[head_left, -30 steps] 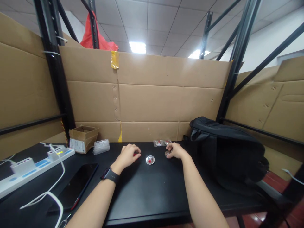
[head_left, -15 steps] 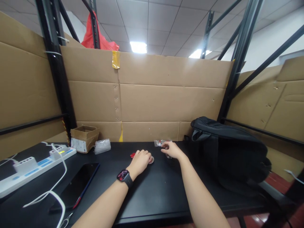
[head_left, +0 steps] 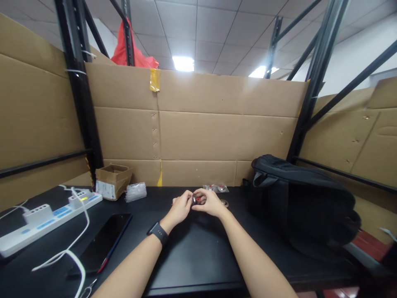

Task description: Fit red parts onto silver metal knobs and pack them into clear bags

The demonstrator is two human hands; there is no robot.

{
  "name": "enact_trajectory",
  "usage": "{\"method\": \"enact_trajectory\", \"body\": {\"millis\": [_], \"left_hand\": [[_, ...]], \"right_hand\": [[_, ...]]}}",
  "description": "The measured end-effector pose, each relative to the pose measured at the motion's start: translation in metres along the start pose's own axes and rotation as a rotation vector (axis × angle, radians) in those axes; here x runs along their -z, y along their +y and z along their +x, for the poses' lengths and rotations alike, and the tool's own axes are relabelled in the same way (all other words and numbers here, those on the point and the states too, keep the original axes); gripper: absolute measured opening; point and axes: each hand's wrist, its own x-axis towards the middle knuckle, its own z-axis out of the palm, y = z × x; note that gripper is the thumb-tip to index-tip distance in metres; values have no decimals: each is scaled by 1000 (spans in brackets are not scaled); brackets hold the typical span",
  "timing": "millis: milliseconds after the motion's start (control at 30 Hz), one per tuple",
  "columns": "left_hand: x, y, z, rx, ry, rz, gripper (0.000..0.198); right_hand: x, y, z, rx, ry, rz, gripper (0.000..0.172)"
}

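Note:
My left hand [head_left: 182,207], with a dark watch on its wrist, and my right hand [head_left: 208,203] meet above the middle of the black table [head_left: 198,256]. Between their fingertips they both grip a small round shiny object [head_left: 194,199] with red parts. Its details are too small to tell. A ring-shaped piece [head_left: 225,203] lies just beyond my right wrist. Behind the hands, a clear plastic packet [head_left: 221,188] with small round parts rests near the cardboard wall.
On the left are a white power strip [head_left: 46,221] with cables, a black phone [head_left: 107,240], a small open cardboard box [head_left: 113,182] and a clear plastic bundle [head_left: 136,191]. A black backpack [head_left: 297,198] fills the right side.
My right hand has moved left from beside the packet to meet my left hand. My left hand has lifted slightly, and both now grip the round object.

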Motion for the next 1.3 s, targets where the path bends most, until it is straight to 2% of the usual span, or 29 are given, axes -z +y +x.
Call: {"method": "enact_trajectory", "body": {"millis": [200,333,400,533,567,633,767,867,967,1133,1267,1300], "left_hand": [[8,5,2,-45,59,166,18],[19,1,3,-37,87,155,18],[22,2,3,-54,67,104,19],[18,9,0,-59,43,24,20],[15,10,0,-48,57,3,21],[10,8,0,-39,87,-56,23],[1,-6,4,21,110,-163,23],[-4,-16,9,55,114,-268,27],[-6,-16,12,59,104,-327,33],[4,-2,9,80,139,-193,32],[20,1,6,74,163,48,22],[25,-1,5,77,160,123,21]], "right_hand": [[9,-2,2,20,80,-105,46],[23,2,2,-45,148,-120,14],[27,3,1,-66,159,-45,18],[22,3,-2,-79,11,173,69],[18,4,-2,-85,-27,189,75],[9,5,0,-56,-38,197,72],[-2,10,3,-12,78,163,47],[-2,10,3,-9,94,76,52],[-2,2,2,60,112,-113,54],[-4,-18,2,151,186,-330,51],[7,-21,0,71,141,-356,27],[14,-18,-1,38,146,-372,25]]}}
